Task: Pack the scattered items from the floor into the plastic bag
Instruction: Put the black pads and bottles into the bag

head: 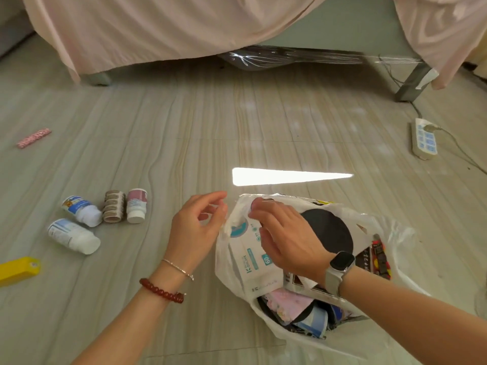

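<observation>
A white plastic bag (390,233) lies open on the floor at the lower right, holding a wipes pack (246,262), a black round item (329,230) and several small things. My right hand (284,238) pinches the bag's upper rim. My left hand (197,227) hovers just left of the bag's edge with fingers curled and apart, holding nothing. To the left on the floor lie three white bottles (80,210) (73,237) (136,205) and a brown roll (113,206). A pink strip (34,138) lies far left, a yellow item (18,270) at the left edge.
A bed draped in pink cloth (171,30) stands at the back on metal legs (409,84). A white power strip (423,139) with a cable lies at the right. A bright patch of sunlight (287,176) falls on the tiled floor just beyond the bag.
</observation>
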Demonstrator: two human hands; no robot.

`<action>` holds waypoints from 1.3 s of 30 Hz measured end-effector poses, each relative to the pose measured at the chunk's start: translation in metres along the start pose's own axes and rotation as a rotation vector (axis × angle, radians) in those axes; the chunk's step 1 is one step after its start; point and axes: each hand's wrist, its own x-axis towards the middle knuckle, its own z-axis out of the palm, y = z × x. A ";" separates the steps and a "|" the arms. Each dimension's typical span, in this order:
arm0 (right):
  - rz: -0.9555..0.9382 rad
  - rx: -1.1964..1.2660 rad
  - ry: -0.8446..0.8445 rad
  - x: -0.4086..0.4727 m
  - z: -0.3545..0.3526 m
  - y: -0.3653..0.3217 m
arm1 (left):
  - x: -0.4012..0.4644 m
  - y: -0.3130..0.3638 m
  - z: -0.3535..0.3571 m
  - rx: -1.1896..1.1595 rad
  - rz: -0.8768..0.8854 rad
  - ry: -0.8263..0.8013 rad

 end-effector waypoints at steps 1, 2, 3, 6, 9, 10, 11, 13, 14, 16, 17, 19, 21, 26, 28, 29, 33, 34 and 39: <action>0.011 0.064 0.075 0.015 0.000 -0.009 | -0.001 -0.006 -0.010 0.031 0.025 0.007; 0.018 0.119 0.128 0.032 0.000 -0.019 | -0.002 -0.013 -0.022 0.066 0.039 0.023; 0.017 0.155 0.165 0.050 0.001 -0.029 | -0.003 -0.023 -0.037 0.108 0.038 0.045; -0.037 0.183 0.112 0.106 0.010 -0.062 | -0.007 -0.066 -0.092 0.344 -0.064 0.129; -0.093 0.132 -0.384 0.150 0.039 -0.096 | -0.015 -0.125 -0.156 0.596 -0.307 0.173; -0.108 0.063 -0.548 0.160 0.055 -0.104 | -0.020 -0.146 -0.175 0.654 -0.391 0.182; -0.099 0.012 -0.655 0.168 0.075 -0.112 | -0.024 -0.164 -0.192 0.689 -0.468 0.184; 0.003 -0.008 -0.687 0.181 0.116 -0.125 | -0.030 -0.193 -0.216 0.680 -0.603 0.200; 0.107 0.033 -0.645 0.186 0.138 -0.129 | -0.029 -0.204 -0.221 0.647 -0.653 0.213; 0.400 0.178 -0.517 0.197 0.176 -0.136 | -0.023 -0.217 -0.221 0.529 -0.743 0.262; 0.533 0.230 -0.455 0.202 0.192 -0.138 | -0.016 -0.220 -0.217 0.449 -0.786 0.297; 0.722 0.273 -0.374 0.209 0.218 -0.141 | -0.001 -0.226 -0.204 0.291 -0.864 0.374; 0.846 0.319 -0.314 0.215 0.237 -0.141 | 0.013 -0.231 -0.193 0.209 -0.917 0.436; 0.997 0.377 -0.371 0.220 0.261 -0.131 | 0.023 -0.247 -0.182 0.413 -0.955 0.488; 0.968 0.371 -0.368 0.213 0.264 -0.127 | 0.019 -0.250 -0.177 0.409 -0.938 0.488; 0.951 0.366 -0.365 0.209 0.264 -0.126 | 0.016 -0.250 -0.173 0.411 -0.922 0.497; 0.967 0.423 -0.334 0.194 0.250 -0.124 | -0.002 -0.246 -0.157 0.396 -0.811 0.597; 0.979 0.451 -0.315 0.191 0.244 -0.124 | -0.007 -0.244 -0.155 0.353 -0.797 0.622; 0.859 0.484 -0.180 0.182 0.200 -0.127 | -0.030 -0.218 -0.148 0.099 -0.707 0.774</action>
